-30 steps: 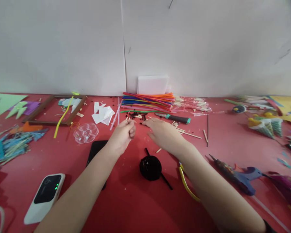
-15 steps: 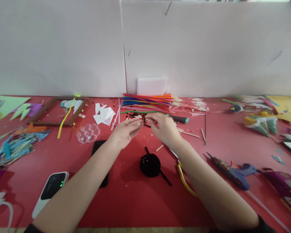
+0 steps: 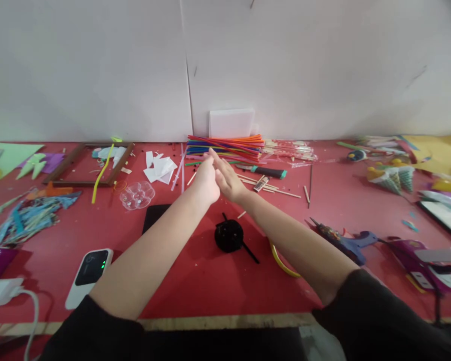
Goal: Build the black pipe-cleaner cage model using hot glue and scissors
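Note:
My left hand [image 3: 206, 180] and my right hand [image 3: 227, 179] meet palm to palm above the middle of the red table [image 3: 199, 281]. Their fingers are stretched out straight; whether anything lies between the palms is hidden. Just beyond the fingertips is a bundle of coloured pipe cleaners [image 3: 225, 149]. Nearer to me, below the hands, lies a black round fuzzy piece [image 3: 229, 236] with thin black stems sticking out on two sides. A tool with a black and teal handle [image 3: 268, 172] and several thin wooden sticks [image 3: 287, 193] lie right of my right hand.
A yellow tool handle [image 3: 281, 261] shows beside my right forearm, with a glue gun [image 3: 346, 240] farther right. On the left are a dark phone [image 3: 154, 216], a white device with green lights [image 3: 90, 273], a clear flower-shaped box [image 3: 137, 195] and a brown frame [image 3: 82, 183].
My hands were apart, fingertips close together over small dark bits; now the palms are joined with fingers extended. The camera view has shifted, showing the table's front edge.

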Action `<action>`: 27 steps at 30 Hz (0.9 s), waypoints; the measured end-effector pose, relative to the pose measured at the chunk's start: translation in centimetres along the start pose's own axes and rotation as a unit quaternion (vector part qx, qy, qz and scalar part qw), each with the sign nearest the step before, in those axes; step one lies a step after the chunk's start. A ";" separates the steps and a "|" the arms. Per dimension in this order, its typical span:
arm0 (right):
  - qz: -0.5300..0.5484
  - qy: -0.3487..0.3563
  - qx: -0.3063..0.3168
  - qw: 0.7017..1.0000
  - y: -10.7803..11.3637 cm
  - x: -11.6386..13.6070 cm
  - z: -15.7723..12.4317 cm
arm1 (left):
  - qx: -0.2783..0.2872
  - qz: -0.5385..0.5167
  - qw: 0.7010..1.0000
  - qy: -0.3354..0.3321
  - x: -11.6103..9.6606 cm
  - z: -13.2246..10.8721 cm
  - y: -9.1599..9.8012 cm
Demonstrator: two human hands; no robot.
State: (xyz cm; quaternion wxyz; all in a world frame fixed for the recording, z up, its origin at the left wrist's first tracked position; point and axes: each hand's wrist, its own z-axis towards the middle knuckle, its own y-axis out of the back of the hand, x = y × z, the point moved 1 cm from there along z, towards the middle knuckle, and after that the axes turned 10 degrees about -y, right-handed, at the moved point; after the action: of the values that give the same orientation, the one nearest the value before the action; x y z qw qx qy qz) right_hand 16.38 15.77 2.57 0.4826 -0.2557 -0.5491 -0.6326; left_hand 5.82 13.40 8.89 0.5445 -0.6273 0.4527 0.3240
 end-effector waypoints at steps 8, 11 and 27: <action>0.116 -0.168 -0.116 0.972 0.8 -2.6 4.2 | 0.036 -0.107 0.992 0.048 -2.7 -2.0 1.9; 0.149 -0.181 -0.089 0.968 0.9 -2.2 3.5 | 0.029 -0.116 0.991 0.061 -2.0 -1.8 3.4; 0.036 -0.036 -0.063 0.997 0.9 -1.6 -4.8 | 0.152 -0.195 0.968 0.034 4.0 -3.6 10.3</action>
State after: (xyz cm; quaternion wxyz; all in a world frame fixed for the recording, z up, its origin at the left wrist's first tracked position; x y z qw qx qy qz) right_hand 18.84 11.81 0.31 0.4679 -0.3275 -0.5160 -0.6384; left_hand -2.44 9.04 1.94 0.6707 -0.6239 0.3838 0.1170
